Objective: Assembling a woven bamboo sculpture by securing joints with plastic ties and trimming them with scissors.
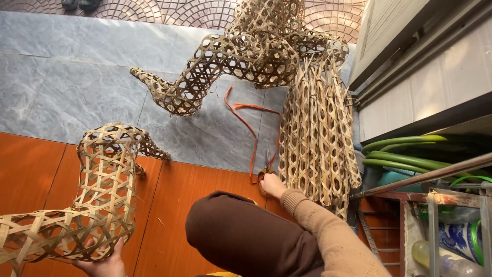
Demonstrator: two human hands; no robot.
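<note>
Fingers of right hand point(271, 184) grasp orange-handled scissors point(265, 166) at 12 o'clock from brown-clad knee point(246, 231). Left hand point(105, 264) grips pale open-weave bamboo frame point(97, 200) at 8 o'clock.

The left hand point(105, 264) holds from below a woven bamboo frame point(97, 200), open hexagon pattern, which rests on the orange floor tiles point(31, 169). The right hand point(271, 184), in a beige sleeve point(328, 236), reaches to a pair of scissors point(266, 166) lying on the floor and touches the handles. An orange strap point(248, 128) runs across the grey stone floor point(66, 77) to the scissors. Just beside the right hand lies a bundle of flat woven strips point(318, 143). Further away lies a second woven frame point(230, 56). Green hoses point(405, 154) are at the right.
</note>
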